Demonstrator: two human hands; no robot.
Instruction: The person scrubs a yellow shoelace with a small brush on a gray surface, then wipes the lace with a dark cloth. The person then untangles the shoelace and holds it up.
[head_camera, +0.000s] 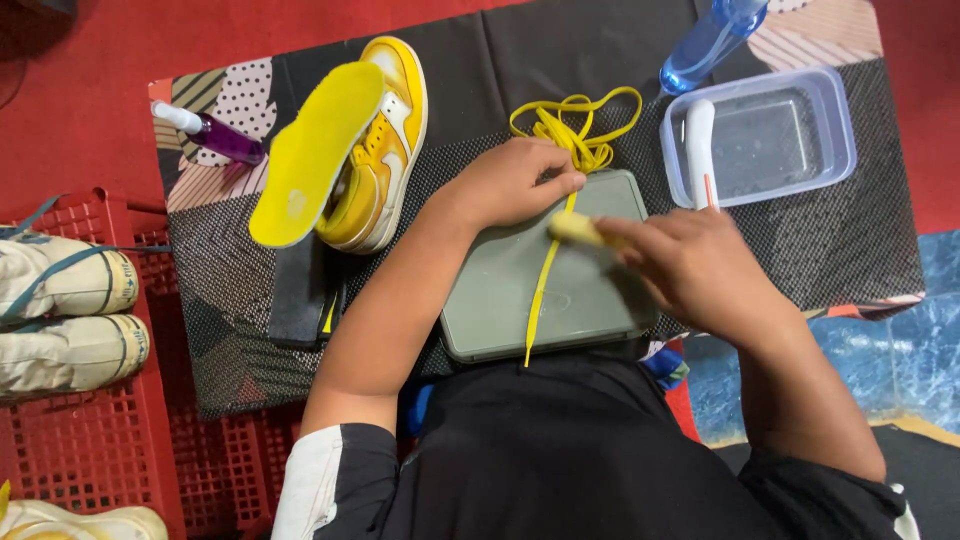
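A yellow shoelace (543, 280) lies stretched across a grey-green lid (500, 300) in front of me, its far end bunched in loops (575, 125) on the mat. My left hand (515, 180) presses the lace down at the lid's far edge. My right hand (690, 265) holds a small pale yellow brush or sponge (572, 228) against the lace; it is blurred. A yellow and white sneaker (385, 150) lies on its side to the left, with a yellow insole (315, 150) leaning on it.
A clear plastic tub (830, 130) of water with a white brush handle (699, 140) stands at the right, a blue spray bottle (705, 45) behind it. A purple bottle (220, 135) lies far left. Red crates (110, 440) hold white shoes (65, 315). A dark block (300, 295) lies near the sneaker.
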